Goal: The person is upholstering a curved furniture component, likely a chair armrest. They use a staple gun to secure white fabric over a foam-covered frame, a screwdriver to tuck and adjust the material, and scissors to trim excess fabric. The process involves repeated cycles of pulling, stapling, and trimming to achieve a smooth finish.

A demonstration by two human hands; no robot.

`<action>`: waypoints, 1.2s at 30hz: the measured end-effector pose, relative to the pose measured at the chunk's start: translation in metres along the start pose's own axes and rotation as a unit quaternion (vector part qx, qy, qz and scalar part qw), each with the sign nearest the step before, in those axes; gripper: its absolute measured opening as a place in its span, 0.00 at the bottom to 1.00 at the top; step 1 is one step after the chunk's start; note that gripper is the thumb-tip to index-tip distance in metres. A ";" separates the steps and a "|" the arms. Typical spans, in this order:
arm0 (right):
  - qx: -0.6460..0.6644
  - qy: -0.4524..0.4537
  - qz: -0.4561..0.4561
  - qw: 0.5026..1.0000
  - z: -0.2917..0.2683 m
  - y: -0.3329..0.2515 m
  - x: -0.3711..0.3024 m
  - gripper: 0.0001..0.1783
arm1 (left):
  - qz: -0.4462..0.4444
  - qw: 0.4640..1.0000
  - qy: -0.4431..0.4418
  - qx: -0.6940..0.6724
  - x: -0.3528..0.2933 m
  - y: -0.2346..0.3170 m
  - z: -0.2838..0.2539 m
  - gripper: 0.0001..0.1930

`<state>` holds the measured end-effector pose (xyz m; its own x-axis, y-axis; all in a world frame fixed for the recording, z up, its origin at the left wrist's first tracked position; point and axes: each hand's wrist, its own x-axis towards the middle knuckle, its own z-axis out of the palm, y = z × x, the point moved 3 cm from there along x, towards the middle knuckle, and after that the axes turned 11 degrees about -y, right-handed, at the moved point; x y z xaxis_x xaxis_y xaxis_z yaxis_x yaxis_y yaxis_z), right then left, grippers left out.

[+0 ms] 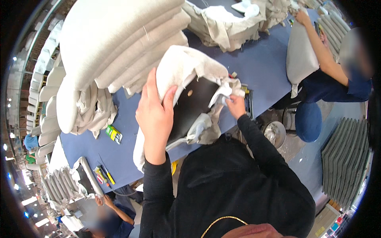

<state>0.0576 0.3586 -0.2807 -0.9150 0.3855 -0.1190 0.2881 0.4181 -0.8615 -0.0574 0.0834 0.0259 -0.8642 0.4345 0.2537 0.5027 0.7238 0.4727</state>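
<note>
Before me, tilted over the blue table, is a chair pad (183, 61) in cream fabric with a dark board back (194, 104). A small round light spot shows on the board. My left hand (155, 113) grips the pad's left edge, thumb on the near side and fingers over the outer face. On the pad's right side, my right hand (237, 106) pinches the loose, gathered edge of the fabric cover (216, 119). White lining shows along the folded edge. The pad's underside is hidden.
A tall stack of cream pads (131, 43) stands at the far left. Loose covers (226, 27) lie at the back. A green-and-yellow packet (114, 134) and screwdrivers (106, 172) rest at left. Co-workers handle pads at right and lower left. A blue stool (308, 123) stands right.
</note>
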 end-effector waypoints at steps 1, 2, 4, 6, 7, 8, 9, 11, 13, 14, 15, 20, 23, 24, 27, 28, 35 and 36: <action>-0.007 -0.011 -0.011 1.000 -0.003 -0.003 -0.004 0.18 | 0.007 1.000 0.006 0.010 -0.001 0.001 0.000 0.33; -0.022 -0.017 -0.002 1.000 -0.008 -0.002 -0.007 0.19 | 0.020 1.000 0.008 0.019 0.001 0.002 0.003 0.34; -0.012 -0.047 0.014 0.999 -0.011 -0.014 -0.017 0.18 | 0.010 0.999 -0.003 0.030 0.000 0.010 -0.002 0.35; -0.042 -0.067 -0.041 0.996 -0.015 -0.019 -0.027 0.13 | 0.003 0.998 -0.016 0.062 0.002 0.017 0.002 0.36; 0.003 -0.096 0.000 0.995 -0.009 0.011 -0.036 0.12 | 0.004 0.999 -0.015 0.047 0.007 0.024 0.007 0.35; 0.097 -0.138 0.028 0.985 -0.002 -0.001 -0.049 0.12 | -0.008 0.999 -0.012 0.042 0.009 0.025 0.008 0.34; 0.203 -0.146 0.037 0.967 0.009 0.019 -0.060 0.12 | -0.019 0.998 -0.016 0.050 0.013 0.028 0.009 0.34; 0.226 -0.212 0.068 0.948 0.010 0.020 -0.079 0.11 | -0.041 0.998 -0.016 0.054 0.018 0.020 0.007 0.33; 0.360 -0.123 0.120 0.917 0.002 0.036 -0.094 0.08 | -0.038 0.999 -0.011 0.020 0.022 0.010 0.009 0.33; 0.413 -0.092 0.158 0.892 -0.009 0.050 -0.101 0.07 | -0.030 0.999 -0.014 0.007 0.023 0.009 0.008 0.34; 0.438 -0.053 0.141 0.886 -0.021 0.065 -0.103 0.07 | -0.025 1.000 -0.015 -0.004 0.022 0.005 0.004 0.34; 0.555 0.172 0.013 0.814 -0.106 0.034 -0.078 0.24 | 0.082 0.994 -0.036 -0.065 0.004 0.002 -0.019 0.40; 0.556 0.038 -0.172 0.812 -0.174 -0.069 -0.056 0.25 | 0.188 0.972 -0.067 -0.121 -0.006 0.007 -0.018 0.37; 0.558 -0.013 -0.223 0.799 -0.189 -0.097 -0.046 0.26 | 0.212 0.964 -0.092 -0.133 -0.011 0.009 -0.018 0.36; 0.464 0.029 -0.274 0.842 -0.199 -0.173 -0.030 0.27 | 0.291 0.933 -0.131 -0.164 -0.021 0.014 -0.018 0.38; 0.432 0.004 -0.304 0.849 -0.196 -0.199 -0.027 0.27 | 0.307 0.921 -0.160 -0.176 -0.024 0.017 -0.020 0.39; 0.362 -0.186 -0.301 0.862 -0.086 -0.327 0.007 0.19 | 0.233 0.886 -0.192 -0.353 -0.026 -0.006 -0.029 0.21; 0.389 -0.210 -0.269 0.856 -0.068 -0.337 0.008 0.17 | 0.193 0.892 -0.172 -0.370 -0.029 -0.011 -0.029 0.17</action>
<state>-0.0276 0.2771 0.0422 -0.9238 -0.0883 0.3726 -0.3330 -0.2952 -0.8955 -0.0384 0.0475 0.0375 -0.5076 0.8061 0.3042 0.4991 -0.0126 0.8664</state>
